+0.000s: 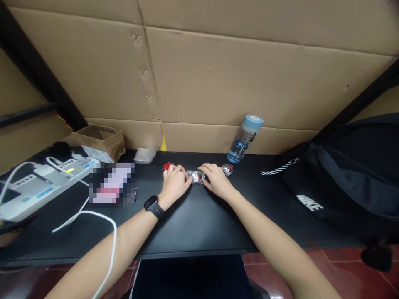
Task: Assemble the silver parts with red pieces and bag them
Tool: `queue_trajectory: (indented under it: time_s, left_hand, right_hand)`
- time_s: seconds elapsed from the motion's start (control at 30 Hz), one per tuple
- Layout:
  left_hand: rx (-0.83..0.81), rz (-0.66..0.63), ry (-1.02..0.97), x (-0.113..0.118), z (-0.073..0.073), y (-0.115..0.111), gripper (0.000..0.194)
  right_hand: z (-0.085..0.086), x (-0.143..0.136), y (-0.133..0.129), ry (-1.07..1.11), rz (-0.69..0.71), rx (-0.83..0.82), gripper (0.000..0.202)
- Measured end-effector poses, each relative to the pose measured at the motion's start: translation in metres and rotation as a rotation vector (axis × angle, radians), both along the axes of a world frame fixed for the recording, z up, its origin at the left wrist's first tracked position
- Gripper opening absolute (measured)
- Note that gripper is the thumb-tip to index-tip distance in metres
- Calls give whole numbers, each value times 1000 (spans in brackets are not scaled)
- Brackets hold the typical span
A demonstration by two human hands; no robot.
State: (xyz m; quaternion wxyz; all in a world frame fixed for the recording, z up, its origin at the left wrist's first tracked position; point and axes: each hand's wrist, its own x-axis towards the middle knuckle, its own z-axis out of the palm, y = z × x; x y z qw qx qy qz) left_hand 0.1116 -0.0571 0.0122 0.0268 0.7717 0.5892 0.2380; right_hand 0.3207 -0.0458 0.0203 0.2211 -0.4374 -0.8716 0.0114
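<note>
A small, shiny clear plastic packet [197,177] lies low over the black desk top between my two hands. My left hand [175,183], with a black watch on its wrist, has its fingers curled and its thumb against the packet's left end. At the other end, the bent fingers and thumb of my right hand [215,179] grip the packet. What is inside the packet is too small to tell. Just behind my left fingers sits a bunch of red pieces [167,166]. Beside my right hand rests a round, clear plastic item with a red part [227,169].
A water bottle with a blue lid [245,139] stands behind my right hand. On the left are a power strip [46,191], white cables, an open cardboard box [101,141] and a clear packet [145,155]. A black backpack [343,178] fills the right.
</note>
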Motion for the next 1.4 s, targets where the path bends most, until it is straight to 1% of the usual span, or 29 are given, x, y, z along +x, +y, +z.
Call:
queue_trajectory:
  time_s: [0.03,0.1,0.17,0.2,0.23,0.33,0.4,0.47,0.5,0.57,0.67,0.8,0.9,1.0,1.17,1.3,1.4]
  left_hand:
    - [-1,11,10,0,1,0,37]
    - [8,22,16,-1,2,0,33]
    - [42,0,6,-2,1,1,20]
    - [64,-36,2,-4,1,2,13]
    - [82,-84,3,-5,1,3,12]
    - [84,-243,22,-10,2,4,30]
    - [47,-303,28,-11,4,3,27]
    - [27,-328,26,-11,7,2,20]
    - [29,-335,26,-10,8,1,21]
    - [41,-337,29,-8,8,-1,23]
    - [53,-324,25,-5,6,-2,17]
    - [55,-288,-42,-4,2,1,11]
    - [23,-254,-111,-5,3,3,17]
    - [-13,-248,-177,-7,8,4,17]
    - [-44,-257,-241,-14,21,4,19]
    - [-30,-261,-262,-18,31,3,21]
    - [-13,-266,-269,-22,38,2,23]
  right_hand:
    - [2,0,-1,-38,48,-6,41]
    - [6,0,-3,-95,92,-43,45]
    - [8,-1,-6,-121,93,-89,48]
    - [9,-1,-8,-127,92,-110,48]
    - [10,-2,-9,-130,90,-125,47]
    - [13,-3,-11,-128,71,-134,30]
    - [12,-4,-11,-127,43,-122,20]
    - [11,-4,-10,-133,21,-115,18]
    - [10,-4,-9,-137,16,-114,18]
    - [7,-3,-7,-143,15,-113,20]
    - [4,0,-4,-128,-1,-108,23]
    - [4,2,-4,-78,-14,-111,30]
    - [8,4,-4,-29,11,-139,33]
    - [15,6,-3,39,31,-204,35]
    - [28,9,-3,163,93,-306,40]
    - [32,8,-3,310,126,-354,40]
    - [34,4,-3,432,171,-459,44]
